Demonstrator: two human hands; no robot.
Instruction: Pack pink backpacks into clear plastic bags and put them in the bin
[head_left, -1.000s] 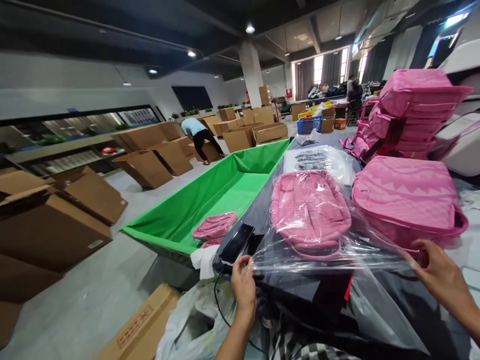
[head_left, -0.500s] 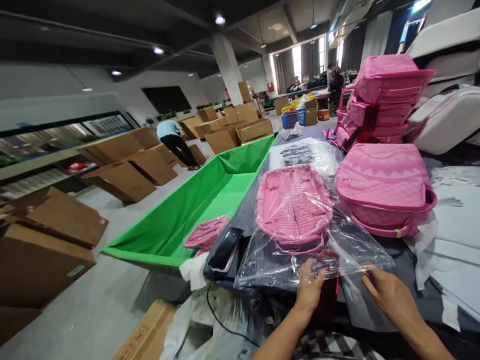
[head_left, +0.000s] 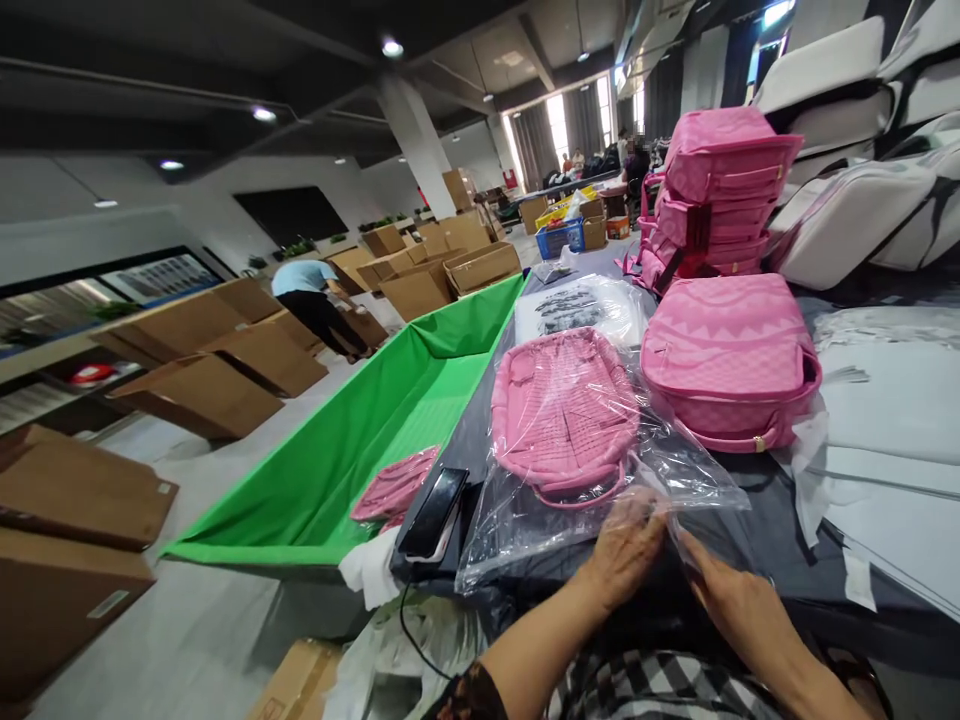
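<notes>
Clear plastic bag [head_left: 592,480], pink backpack [head_left: 564,412] inside it, flat on the dark table [head_left: 757,530] at lower centre of frame, open mouth toward the bottom edge. Left hand [head_left: 626,550] on the bag's mouth, fingers bent together over the loose film, a fold apparently pinched beneath them. Right hand [head_left: 731,600] just beside, lower right, fingers laid flat and close together on the film; whether gripping or only pressing, cannot tell.

Second pink backpack [head_left: 727,365], unbagged, just right of the bagged one, touching the film's edge. Stack of pink backpacks [head_left: 716,195] behind, upper right. White bags [head_left: 847,200] at far upper right. Printed sheet in plastic [head_left: 581,305] above the bagged backpack. Black phone [head_left: 433,512] with cable at the table's left edge, near the bag's corner. Green fabric bin [head_left: 360,440] left of the table, pink bagged item [head_left: 394,485] inside at its near end. Cardboard boxes [head_left: 202,395] across the floor at left; a person bent over [head_left: 311,300] among them, mid-left.

Risks, judged: film slick and crumpled, likely to slip from under the fingers. Bag's left corner close to the phone, so a sideways drag could nudge it off the edge. Hard pull at the mouth could stretch or tear the thin plastic.
</notes>
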